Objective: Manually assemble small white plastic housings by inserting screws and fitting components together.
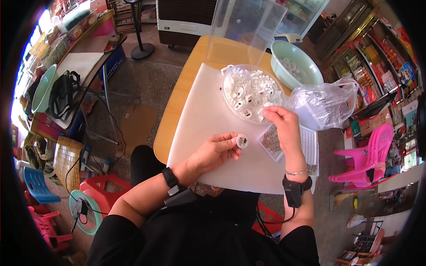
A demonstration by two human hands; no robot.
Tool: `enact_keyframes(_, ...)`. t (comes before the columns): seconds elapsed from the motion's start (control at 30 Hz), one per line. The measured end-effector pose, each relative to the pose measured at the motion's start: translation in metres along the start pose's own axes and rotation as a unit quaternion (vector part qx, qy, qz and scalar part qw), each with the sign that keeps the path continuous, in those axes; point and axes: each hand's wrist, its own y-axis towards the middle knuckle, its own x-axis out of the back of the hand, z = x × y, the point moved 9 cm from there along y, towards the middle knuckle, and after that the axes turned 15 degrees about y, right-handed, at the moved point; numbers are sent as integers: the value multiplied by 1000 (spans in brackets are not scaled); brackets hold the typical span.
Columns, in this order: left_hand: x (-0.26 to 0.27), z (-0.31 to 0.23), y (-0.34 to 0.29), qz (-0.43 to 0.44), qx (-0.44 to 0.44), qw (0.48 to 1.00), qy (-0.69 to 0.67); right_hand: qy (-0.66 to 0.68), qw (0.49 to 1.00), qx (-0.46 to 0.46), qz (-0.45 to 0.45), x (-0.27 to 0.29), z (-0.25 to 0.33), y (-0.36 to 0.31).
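Between the thumb and fingers of my left hand (220, 150) is a small round white plastic part (242, 141) with a dark middle, held above the white sheet (195, 128) on the table. My right hand (282, 122) is at the lower right rim of a clear round tub (228, 98) heaped with small white plastic parts (250, 91). Its thumb and index finger pinch a small white piece (262, 113), whose exact shape I cannot make out. Just below the right hand lies a clear square tray (271, 142) of small greyish discs, partly covered by my wrist.
A pale green basin (296, 66) with more white parts stands at the table's far right, beside a clear plastic bag (328, 104). Behind the tub rises a clear box (242, 31). A white ribbed tray (309, 146) lies right of my wrist. A pink chair (370, 153) stands farther right.
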Motion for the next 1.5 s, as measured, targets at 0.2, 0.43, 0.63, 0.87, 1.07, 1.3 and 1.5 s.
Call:
enact_keyframes(0.2,5,-1,1,-10,-13,1000,-11,222,970,-93,-20,-15,-14,-56)
enact_keyframes(0.43,1,-1,3,-4,-18,1000,7,252,961,-81,-82,-29,-29,-91)
enact_keyframes(0.63,-4,-2,2,30,-24,999,4,220,970,-7,-104,-38,-23,-101)
enact_keyframes(0.87,0,0,3,19,-24,999,-13,131,987,35,-92,-34,-17,-108)
enact_keyframes(1.07,-2,-2,2,20,-20,1000,9,162,981,54,-94,-27,-13,-112)
enact_keyframes(1.3,-5,-3,2,36,-23,999,6,108,983,132,-72,-36,5,-114)
enact_keyframes(1.5,-2,-2,3,49,-28,998,-31,134,978,109,-119,-23,0,-123)
